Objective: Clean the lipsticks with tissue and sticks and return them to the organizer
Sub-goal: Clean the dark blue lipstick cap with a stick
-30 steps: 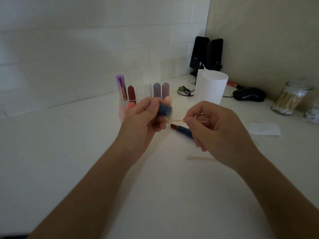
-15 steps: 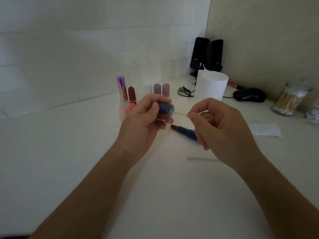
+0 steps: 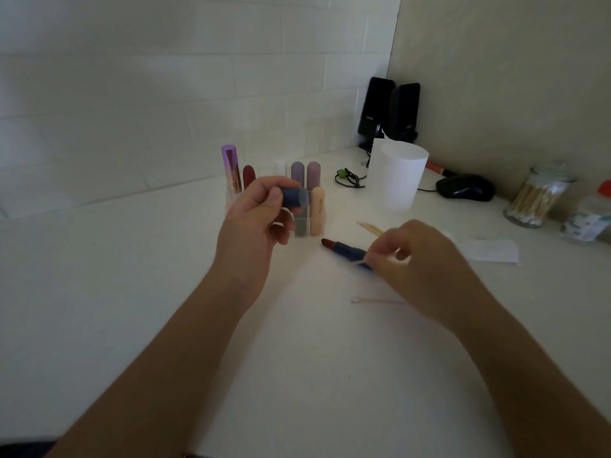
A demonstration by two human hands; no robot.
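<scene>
the left hand has its fingers clamped on a blue cap before the organizer; the blurred right hand has its fingers pinching a stick above the blue lipstick lying on the table.

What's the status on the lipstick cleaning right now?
Left hand grips blue lipstick cap. Right hand, blurred, appears to pinch swab stick. Uncapped blue lipstick lies on counter, outside organizer. Spent swab lies near right hand.

Lipstick before organizer; cup right, perhaps behind.
</scene>
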